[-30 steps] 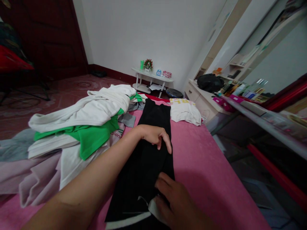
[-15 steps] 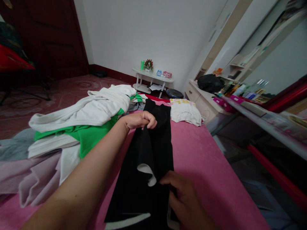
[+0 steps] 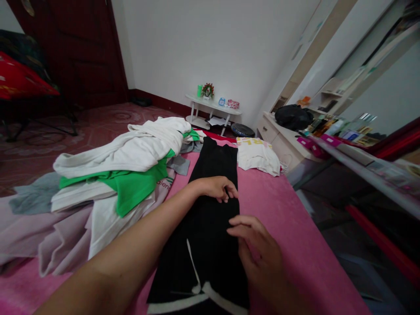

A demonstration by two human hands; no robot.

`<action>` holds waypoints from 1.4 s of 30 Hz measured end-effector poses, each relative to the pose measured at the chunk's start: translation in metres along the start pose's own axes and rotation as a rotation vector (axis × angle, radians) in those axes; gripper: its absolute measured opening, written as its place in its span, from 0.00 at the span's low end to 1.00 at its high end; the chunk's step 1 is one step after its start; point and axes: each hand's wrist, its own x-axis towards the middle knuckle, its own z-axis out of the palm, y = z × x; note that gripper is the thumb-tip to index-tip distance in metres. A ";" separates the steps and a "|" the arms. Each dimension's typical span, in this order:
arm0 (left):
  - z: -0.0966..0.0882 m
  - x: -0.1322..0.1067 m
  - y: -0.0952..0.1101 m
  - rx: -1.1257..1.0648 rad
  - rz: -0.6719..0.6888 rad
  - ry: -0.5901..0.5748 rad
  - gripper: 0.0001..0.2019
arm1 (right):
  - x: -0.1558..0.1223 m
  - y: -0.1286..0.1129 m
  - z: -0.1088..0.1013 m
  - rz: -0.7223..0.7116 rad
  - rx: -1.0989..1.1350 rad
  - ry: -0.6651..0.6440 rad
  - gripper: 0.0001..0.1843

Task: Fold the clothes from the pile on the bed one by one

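Long black pants [image 3: 213,232] lie flat on the pink bedspread [image 3: 272,218], their white-trimmed end with a white cord toward me. My left hand [image 3: 220,189] is over the middle of the pants by their right edge, its fingers loosely bent and apart, with nothing visible in them. Close to the same edge, nearer to me, my right hand [image 3: 257,247] is open, fingers stretched toward the cloth. Whether its fingertips touch the fabric I cannot tell.
On the left lies a heap of clothes with a white garment [image 3: 131,148] over a green one [image 3: 134,188]. A folded white shirt [image 3: 257,155] is at the bed's far right. Beyond stand a small white table [image 3: 213,104] and a cluttered dresser [image 3: 278,135].
My left hand has let go of the lifted black cloth and moved right and nearer. The flap now lies flat, with the white cord showing. My right hand has come off the edge and opened.
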 end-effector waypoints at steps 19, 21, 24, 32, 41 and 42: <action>0.020 -0.013 -0.014 0.219 0.158 0.253 0.13 | -0.015 0.032 0.008 0.037 0.129 -0.079 0.11; 0.028 -0.031 -0.007 0.406 0.235 0.188 0.18 | -0.016 0.026 0.007 -0.043 0.130 -0.140 0.08; 0.048 -0.067 0.006 0.639 0.230 0.067 0.31 | -0.020 0.013 0.002 -0.132 0.010 -0.309 0.14; 0.071 -0.147 0.045 0.529 0.184 -0.191 0.27 | -0.025 0.026 -0.028 -0.219 -0.154 -0.345 0.24; 0.015 -0.154 -0.024 0.961 -0.017 0.187 0.51 | 0.005 0.082 -0.028 -0.123 -0.360 -0.372 0.36; 0.014 -0.152 -0.026 0.980 0.009 0.189 0.49 | 0.008 0.083 -0.025 -0.120 -0.364 -0.371 0.37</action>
